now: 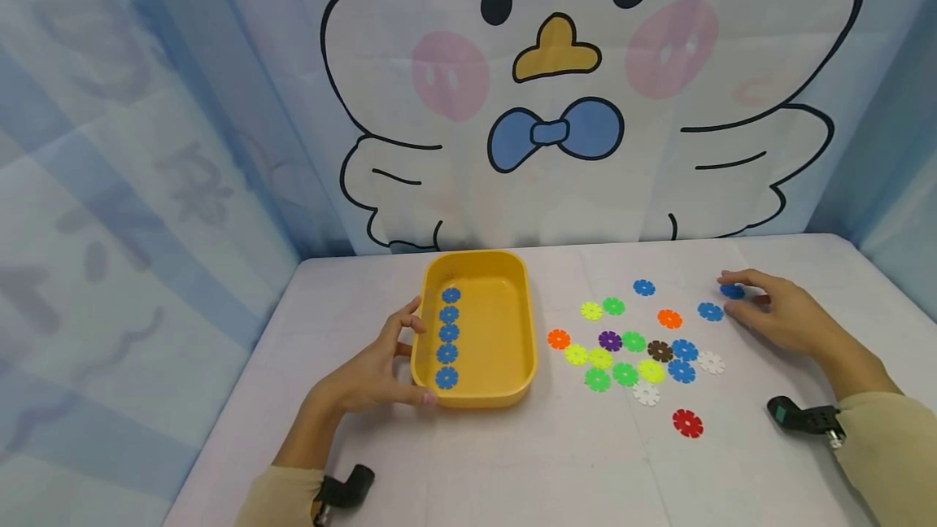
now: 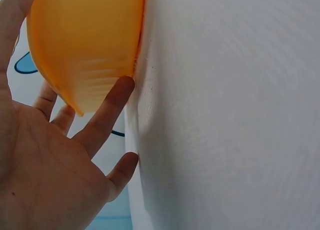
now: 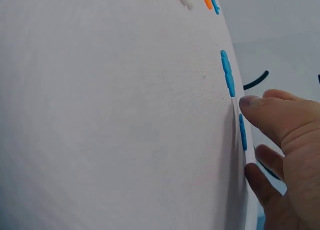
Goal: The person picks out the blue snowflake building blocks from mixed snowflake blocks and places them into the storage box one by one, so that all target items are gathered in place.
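My left hand (image 1: 373, 368) rests against the left side of a yellow tray (image 1: 518, 332), its thumb by the front left corner. In the left wrist view the fingers are spread against the tray's wall (image 2: 90, 34). Several blue flower-shaped discs (image 1: 448, 333) form a column along the tray's left side. Far to the right, my right hand (image 1: 786, 320) reaches over a blue notched disc (image 1: 732, 291), index finger stretched past it and thumb on the near side. A second blue disc (image 1: 710, 311) lies just left of the thumb, flat on the cloth.
Between tray and right hand lie scattered discs: orange (image 1: 559, 339), purple (image 1: 610, 341), green (image 1: 597, 380), brown (image 1: 660, 350), white (image 1: 711, 362), yellow and more blue. A red disc (image 1: 687, 423) lies nearer the front. Behind the white-covered table (image 1: 556, 470) hangs a printed curtain (image 1: 454, 185).
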Tool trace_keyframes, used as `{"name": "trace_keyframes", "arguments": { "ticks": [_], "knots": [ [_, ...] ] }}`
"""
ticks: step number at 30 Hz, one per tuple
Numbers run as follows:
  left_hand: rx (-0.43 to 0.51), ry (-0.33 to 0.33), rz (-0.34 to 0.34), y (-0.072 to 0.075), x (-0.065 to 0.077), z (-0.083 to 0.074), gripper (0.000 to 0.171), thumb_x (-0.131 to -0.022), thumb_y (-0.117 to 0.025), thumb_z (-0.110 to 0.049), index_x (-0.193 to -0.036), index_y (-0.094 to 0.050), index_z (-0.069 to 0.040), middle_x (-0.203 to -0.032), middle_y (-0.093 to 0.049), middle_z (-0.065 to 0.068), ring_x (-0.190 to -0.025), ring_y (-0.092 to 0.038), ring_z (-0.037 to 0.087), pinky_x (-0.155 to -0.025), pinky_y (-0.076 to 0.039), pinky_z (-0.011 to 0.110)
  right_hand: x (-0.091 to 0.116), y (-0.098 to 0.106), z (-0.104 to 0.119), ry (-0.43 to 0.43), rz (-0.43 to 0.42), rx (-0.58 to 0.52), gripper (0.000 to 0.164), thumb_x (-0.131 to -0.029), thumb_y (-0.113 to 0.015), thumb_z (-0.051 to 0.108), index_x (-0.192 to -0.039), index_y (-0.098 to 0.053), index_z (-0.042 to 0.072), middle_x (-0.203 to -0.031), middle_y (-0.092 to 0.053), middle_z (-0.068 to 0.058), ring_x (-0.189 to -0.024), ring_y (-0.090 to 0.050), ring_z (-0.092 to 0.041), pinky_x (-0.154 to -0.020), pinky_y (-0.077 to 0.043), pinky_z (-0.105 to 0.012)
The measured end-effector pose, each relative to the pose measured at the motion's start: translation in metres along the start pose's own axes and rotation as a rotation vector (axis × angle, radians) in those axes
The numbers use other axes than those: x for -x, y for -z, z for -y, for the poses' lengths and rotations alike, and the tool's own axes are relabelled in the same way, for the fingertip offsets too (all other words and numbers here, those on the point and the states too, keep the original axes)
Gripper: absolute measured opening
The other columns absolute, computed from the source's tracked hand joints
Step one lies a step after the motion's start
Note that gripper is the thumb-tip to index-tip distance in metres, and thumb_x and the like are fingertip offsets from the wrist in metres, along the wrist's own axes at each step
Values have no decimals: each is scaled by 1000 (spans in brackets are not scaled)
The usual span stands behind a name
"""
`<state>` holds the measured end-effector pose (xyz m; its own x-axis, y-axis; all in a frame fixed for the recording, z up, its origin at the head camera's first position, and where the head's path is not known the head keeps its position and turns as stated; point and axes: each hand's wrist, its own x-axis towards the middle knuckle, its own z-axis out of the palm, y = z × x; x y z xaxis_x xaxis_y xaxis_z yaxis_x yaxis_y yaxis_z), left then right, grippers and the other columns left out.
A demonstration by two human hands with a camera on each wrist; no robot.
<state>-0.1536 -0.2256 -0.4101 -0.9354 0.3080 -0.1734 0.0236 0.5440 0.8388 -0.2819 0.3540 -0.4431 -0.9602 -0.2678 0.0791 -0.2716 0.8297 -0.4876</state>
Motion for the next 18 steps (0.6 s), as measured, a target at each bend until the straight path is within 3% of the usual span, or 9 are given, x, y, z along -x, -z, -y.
{"name": "trace_keyframes", "arguments": {
  "ticks": [9, 18],
  "knots": [
    [-7, -1, -4, -1, -1, 0, 92, -68, -96, -38, -132, -30, -25, -171, -1, -16, -120, -55, 24, -106, -48, 46, 2, -3, -6, -22, 23, 35, 46, -101, -64, 22, -140, -52, 2, -146, -43, -38, -128, -40, -61, -101, -37, -76],
    [-4, -3, -6, -1, -1, 1, 92, -68, -96, -38, -132, -31, -25, -171, -1, -16, -121, -54, 24, -105, -49, 46, 5, 1, -2, -52, 26, 53, 42, -98, -66, 12, -136, -54, -1, -142, -46, -38, -124, -44, -59, -102, -38, -73]
  ]
}}
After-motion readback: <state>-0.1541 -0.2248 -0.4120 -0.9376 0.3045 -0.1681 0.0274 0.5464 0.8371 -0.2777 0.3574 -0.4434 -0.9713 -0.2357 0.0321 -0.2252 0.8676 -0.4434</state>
